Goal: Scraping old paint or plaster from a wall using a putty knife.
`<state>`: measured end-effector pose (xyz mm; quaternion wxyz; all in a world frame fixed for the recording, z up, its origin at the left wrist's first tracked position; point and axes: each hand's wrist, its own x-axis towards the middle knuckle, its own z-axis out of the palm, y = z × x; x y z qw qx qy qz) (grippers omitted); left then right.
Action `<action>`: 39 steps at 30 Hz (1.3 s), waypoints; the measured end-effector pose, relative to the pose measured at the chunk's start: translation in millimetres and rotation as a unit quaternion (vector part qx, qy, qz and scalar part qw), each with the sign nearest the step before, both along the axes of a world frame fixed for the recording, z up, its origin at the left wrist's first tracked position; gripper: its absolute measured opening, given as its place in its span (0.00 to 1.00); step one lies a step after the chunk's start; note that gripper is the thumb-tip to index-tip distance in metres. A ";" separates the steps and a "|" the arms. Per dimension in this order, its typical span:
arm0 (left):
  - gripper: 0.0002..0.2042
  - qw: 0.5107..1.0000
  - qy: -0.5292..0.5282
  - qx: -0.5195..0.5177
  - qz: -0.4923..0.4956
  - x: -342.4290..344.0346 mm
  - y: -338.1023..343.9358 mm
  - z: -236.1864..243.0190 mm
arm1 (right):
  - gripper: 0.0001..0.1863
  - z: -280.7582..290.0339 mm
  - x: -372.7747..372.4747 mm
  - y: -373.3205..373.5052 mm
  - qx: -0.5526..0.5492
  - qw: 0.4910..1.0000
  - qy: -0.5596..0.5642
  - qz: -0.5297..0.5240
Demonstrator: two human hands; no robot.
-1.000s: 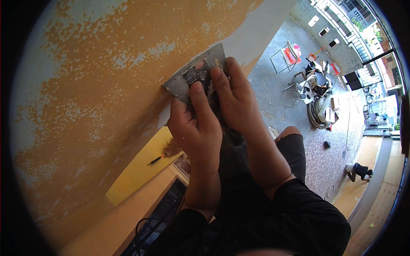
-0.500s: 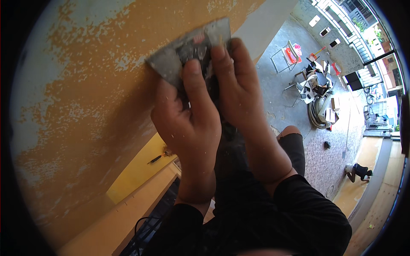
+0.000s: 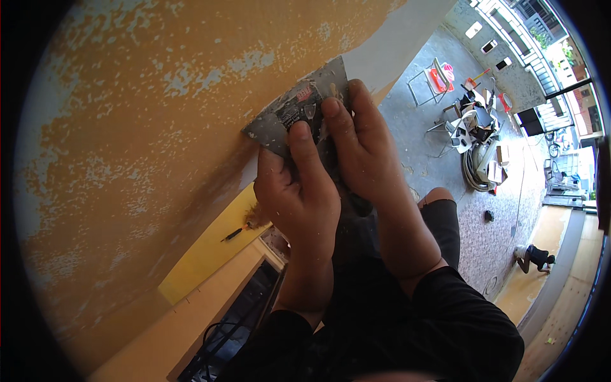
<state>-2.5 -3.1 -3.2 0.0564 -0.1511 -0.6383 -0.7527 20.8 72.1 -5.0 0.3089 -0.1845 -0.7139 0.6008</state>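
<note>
Both my hands grip a wide grey scraper [image 3: 280, 121] with a flat metal blade spotted with pale residue. My left hand [image 3: 302, 197] is closed round its left side, thumb pressed on the blade's face. Closed on the right side is my right hand [image 3: 366, 149], its thumb also on the blade. The blade's long far edge lies at the orange wall [image 3: 191, 121], whose paint is patchy with white areas. A smooth pale grey strip [image 3: 388, 48] runs along the wall's right end. The scraper's handle is mostly hidden behind my hands.
Below the wall is a yellow surface [image 3: 203, 254] with a dark-handled tool [image 3: 232, 234] on it. On the floor to the right stand a folding chair [image 3: 433, 83], a heap of furniture and a coiled hose [image 3: 474, 169]. A person [image 3: 534, 256] crouches by another wall at far right.
The scraper and both my hands have moved down and slightly right along the wall. My hands keep their grip on it.
</note>
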 end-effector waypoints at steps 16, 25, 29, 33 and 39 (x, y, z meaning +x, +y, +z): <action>0.11 0.998 0.061 -0.026 0.015 -8.3 1.5 2.6 | 0.14 -15.8 -9.9 0.3 -0.081 0.994 0.066 0.034; 0.11 0.996 0.070 -0.046 0.038 -6.1 5.2 -2.6 | 0.13 -17.8 -7.7 -2.9 -0.108 0.993 0.051 0.023; 0.10 0.990 0.107 -0.083 0.027 -11.8 9.0 -12.7 | 0.12 -29.4 -8.9 4.0 -0.083 0.994 0.076 0.007; 0.10 0.983 0.136 -0.115 0.039 -14.1 17.3 -15.8 | 0.12 -32.0 -10.2 14.7 -0.099 0.993 0.063 -0.008; 0.11 0.989 0.082 -0.122 -0.026 -9.6 18.0 10.5 | 0.12 -8.7 -9.8 20.6 -0.094 0.994 0.063 -0.014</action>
